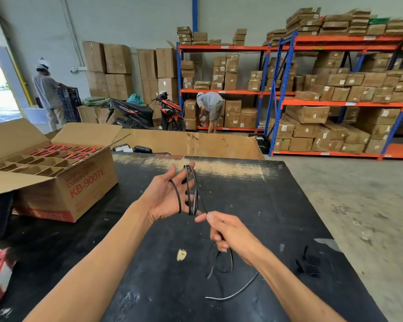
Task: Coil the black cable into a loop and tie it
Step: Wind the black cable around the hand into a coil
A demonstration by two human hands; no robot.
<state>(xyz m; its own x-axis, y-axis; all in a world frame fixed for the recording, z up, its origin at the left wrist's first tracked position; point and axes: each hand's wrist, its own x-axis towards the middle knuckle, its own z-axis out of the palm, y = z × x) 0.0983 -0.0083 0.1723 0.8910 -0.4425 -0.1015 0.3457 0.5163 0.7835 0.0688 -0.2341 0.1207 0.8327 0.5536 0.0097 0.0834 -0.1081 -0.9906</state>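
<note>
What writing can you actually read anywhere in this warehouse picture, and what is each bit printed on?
"KB-9007E": red print on the side of the open cardboard box at the left of the black table.
Two smaller red lines above it on that box: too blurred to read.
Red band low on that box: print unreadable.
White lettering on the black and red scooter: too small to be sure of.
White labels on the cartons on the shelving: too small to read.

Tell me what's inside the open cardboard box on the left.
The open cardboard box holds cardboard dividers forming cells. The near cells look empty; the far rows hold red and black items. The cell bottoms are hidden by the dividers.
</note>
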